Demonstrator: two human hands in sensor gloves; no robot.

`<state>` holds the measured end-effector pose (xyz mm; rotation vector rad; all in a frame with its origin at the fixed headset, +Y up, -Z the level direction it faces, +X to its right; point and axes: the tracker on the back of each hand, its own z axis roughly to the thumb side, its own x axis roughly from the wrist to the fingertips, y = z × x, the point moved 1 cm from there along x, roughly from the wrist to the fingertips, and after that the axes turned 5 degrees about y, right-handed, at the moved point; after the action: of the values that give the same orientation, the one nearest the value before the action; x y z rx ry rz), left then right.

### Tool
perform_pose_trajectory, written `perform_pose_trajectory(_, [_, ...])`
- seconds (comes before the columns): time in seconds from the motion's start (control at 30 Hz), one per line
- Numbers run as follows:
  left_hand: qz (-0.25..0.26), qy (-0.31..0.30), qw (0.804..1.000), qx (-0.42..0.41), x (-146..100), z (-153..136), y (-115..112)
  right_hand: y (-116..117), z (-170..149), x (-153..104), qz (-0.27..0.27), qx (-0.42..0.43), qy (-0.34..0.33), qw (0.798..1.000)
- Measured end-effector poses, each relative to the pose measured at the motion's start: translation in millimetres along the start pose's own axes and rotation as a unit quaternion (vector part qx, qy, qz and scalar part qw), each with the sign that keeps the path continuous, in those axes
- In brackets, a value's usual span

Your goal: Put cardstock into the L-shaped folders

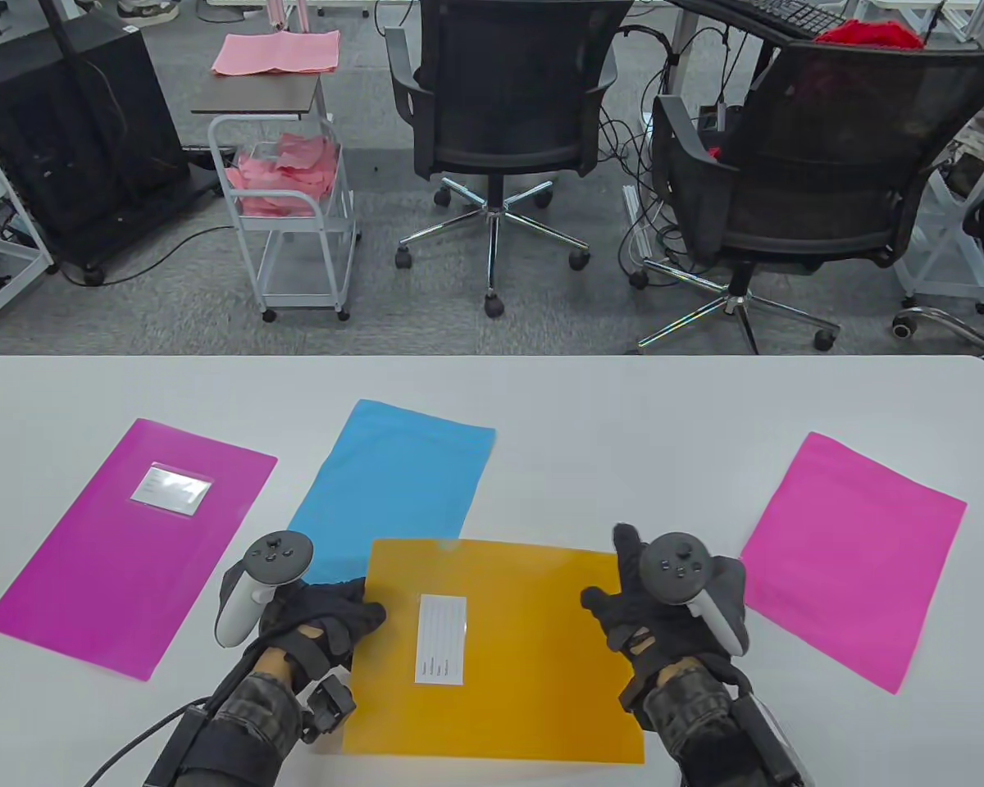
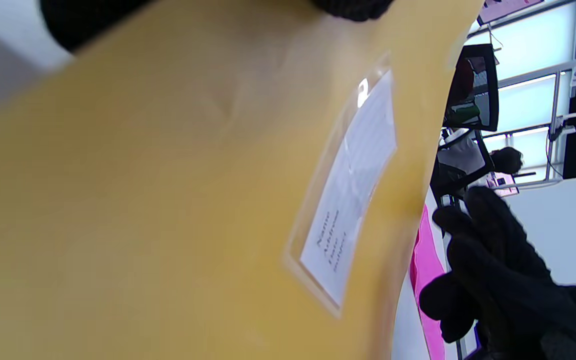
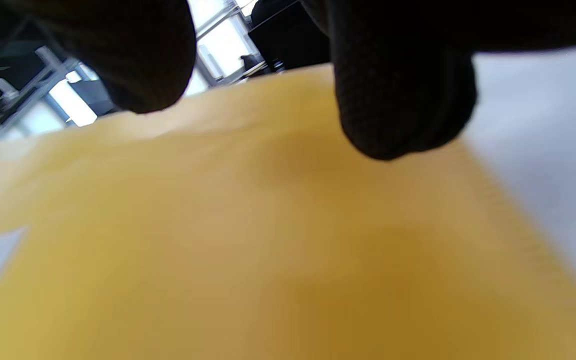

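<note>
Table view. We see a white bench (image 1: 590, 410) with four coloured sheets on it. An orange folder (image 1: 533, 656) with a white label pocket (image 1: 441, 639) lies at the near middle. Our left hand (image 1: 328, 619) holds its left edge, fingers curled over the edge with the thumb on top. Our right hand (image 1: 656, 602) is at the folder's right edge, thumb laid on the orange surface, index finger pointing away; we cannot tell from here whether the other fingers go under the edge. A blue sheet (image 1: 398, 475) lies just beyond the folder, its near end tucked under the folder's far left corner. A magenta folder (image 1: 123, 549) with a label pocket lies flat at far left. A pink sheet (image 1: 857, 557) lies flat at right, apart from the orange folder. Past the bench stand two black office chairs (image 1: 500, 106) and a small white cart (image 1: 295, 221) holding pink papers.

Left wrist view. The orange folder (image 2: 168, 200) fills the frame, its label pocket (image 2: 350, 200) tilted. A dark gloved fingertip sits on its top edge. The right hand (image 2: 498, 270) shows beyond the folder's right edge, with a strip of pink behind it.

Right wrist view. Blurred. Two gloved fingertips (image 3: 398, 100) press on the orange folder (image 3: 268, 250); white bench at right.
</note>
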<state>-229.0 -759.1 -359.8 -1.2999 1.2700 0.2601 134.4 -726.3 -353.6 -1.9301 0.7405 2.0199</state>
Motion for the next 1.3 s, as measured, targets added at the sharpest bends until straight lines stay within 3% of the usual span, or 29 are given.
perform_pose_trajectory(0.03, [-0.002, -0.01, 1.0, 0.004, 0, 4, -3, 9, 11, 0, 0.022, 0.0, -0.02, 1.0])
perform_pose_trajectory(0.13, [-0.005, -0.021, 1.0, -0.002, 1, 9, -9, 19, 23, -1, 0.012, -0.043, -0.038, 0.998])
perform_pose_trajectory(0.4, [-0.009, -0.032, 0.999, -0.004, 4, 11, -14, 12, 14, -2, -0.032, -0.04, -0.038, 0.998])
perform_pose_trajectory(0.5, [-0.014, -0.031, 0.999, -0.005, 4, 12, -17, 9, 16, -4, -0.078, -0.06, -0.042, 0.994])
perform_pose_trajectory(0.63, [-0.021, -0.027, 0.999, -0.013, 4, 12, -19, 2, 17, -7, -0.121, -0.02, -0.05, 0.991])
perform_pose_trajectory(0.73, [0.001, -0.01, 1.0, 0.028, 2, 13, -19, 5, 16, -6, -0.102, -0.009, -0.056, 0.993])
perform_pose_trajectory(0.8, [0.051, -0.022, 0.996, 0.073, -2, 17, -16, 6, 16, -4, -0.096, -0.02, -0.056, 0.994])
perform_pose_trajectory(0.9, [0.175, -0.075, 0.967, 0.168, -12, 33, -11, 10, 20, -4, -0.086, -0.043, -0.066, 0.993])
perform_pose_trajectory(0.93, [0.192, -0.087, 0.957, 0.201, -13, 37, -11, 12, 22, -3, -0.08, -0.046, -0.072, 0.993])
perform_pose_trajectory(1.07, [0.191, -0.101, 0.895, 0.39, -17, 53, -24, 15, 30, -4, -0.077, -0.068, -0.09, 0.991])
perform_pose_trajectory(1.17, [0.191, -0.106, 0.854, 0.472, -18, 59, -36, 16, 33, -5, -0.081, -0.088, -0.082, 0.989])
perform_pose_trajectory(1.2, [0.191, -0.106, 0.851, 0.477, -18, 60, -37, 16, 33, -5, -0.082, -0.091, -0.08, 0.989])
perform_pose_trajectory(1.3, [0.205, -0.143, 0.811, 0.529, -24, 66, -50, 14, 24, -3, -0.084, -0.079, -0.044, 0.992])
